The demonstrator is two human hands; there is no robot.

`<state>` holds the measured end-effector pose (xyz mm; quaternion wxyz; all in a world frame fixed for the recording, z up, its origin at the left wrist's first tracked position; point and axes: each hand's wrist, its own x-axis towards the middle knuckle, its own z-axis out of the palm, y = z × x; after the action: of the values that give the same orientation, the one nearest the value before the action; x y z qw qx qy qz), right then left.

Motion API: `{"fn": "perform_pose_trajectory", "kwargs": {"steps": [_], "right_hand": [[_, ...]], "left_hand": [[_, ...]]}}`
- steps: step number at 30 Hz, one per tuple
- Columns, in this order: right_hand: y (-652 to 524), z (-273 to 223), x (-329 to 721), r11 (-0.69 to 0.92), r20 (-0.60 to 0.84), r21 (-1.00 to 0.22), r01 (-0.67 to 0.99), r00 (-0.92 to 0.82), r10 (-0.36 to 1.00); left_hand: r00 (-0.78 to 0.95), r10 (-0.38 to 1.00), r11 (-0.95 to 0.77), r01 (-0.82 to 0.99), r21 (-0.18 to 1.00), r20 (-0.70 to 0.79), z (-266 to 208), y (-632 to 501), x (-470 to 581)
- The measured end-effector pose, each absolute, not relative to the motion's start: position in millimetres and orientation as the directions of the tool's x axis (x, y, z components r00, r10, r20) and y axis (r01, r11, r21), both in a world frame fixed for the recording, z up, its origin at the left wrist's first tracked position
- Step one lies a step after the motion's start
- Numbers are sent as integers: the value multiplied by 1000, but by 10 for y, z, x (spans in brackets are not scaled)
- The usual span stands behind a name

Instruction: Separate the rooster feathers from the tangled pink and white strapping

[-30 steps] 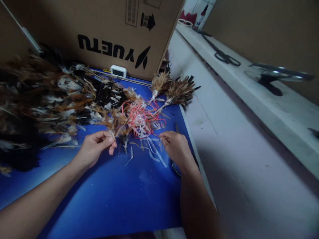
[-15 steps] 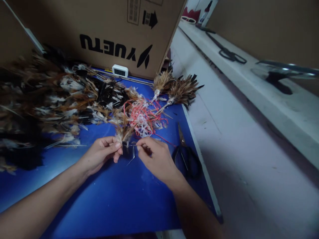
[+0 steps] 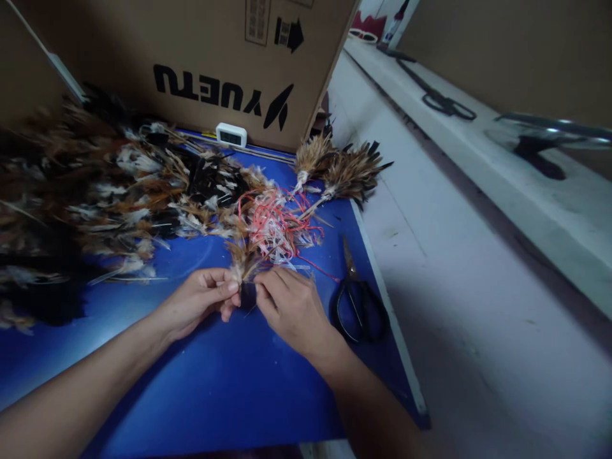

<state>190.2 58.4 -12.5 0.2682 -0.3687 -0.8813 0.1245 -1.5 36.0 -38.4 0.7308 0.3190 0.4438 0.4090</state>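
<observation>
My left hand [image 3: 210, 294] pinches the base of a small bunch of brown feathers [image 3: 239, 258], whose tips point away from me. Close on its right, my right hand [image 3: 291, 306] is closed, thumb against fingers. A thin strand seems to run from it toward the bunch, but I cannot make out clearly what it grips. Just beyond both hands lies a tangle of pink and white string [image 3: 272, 223]. Black-handled scissors [image 3: 356, 306] rest to the right of my right hand, blades pointing away.
A large heap of loose feathers [image 3: 109, 197] covers the table's left side. Two tied feather bunches [image 3: 351, 172] lie at the back right. A small white digital display [image 3: 231, 135] stands before a cardboard box [image 3: 215, 38]. A ledge [image 3: 502, 146] runs along the right wall.
The feather bunch in my left hand has shifted slightly right and turned more upright. My right hand has moved a little left, closer to it.
</observation>
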Motion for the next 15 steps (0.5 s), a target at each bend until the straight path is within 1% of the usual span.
{"fn": "perform_pose_trajectory", "kwargs": {"steps": [9, 15], "right_hand": [[591, -143, 1901, 690, 354, -482, 540, -601, 717], [606, -168, 1905, 723, 352, -462, 514, -642, 681]], "left_hand": [[299, 874, 463, -265, 846, -384, -409, 362, -15], [331, 858, 484, -258, 836, -394, -412, 364, -17]]}}
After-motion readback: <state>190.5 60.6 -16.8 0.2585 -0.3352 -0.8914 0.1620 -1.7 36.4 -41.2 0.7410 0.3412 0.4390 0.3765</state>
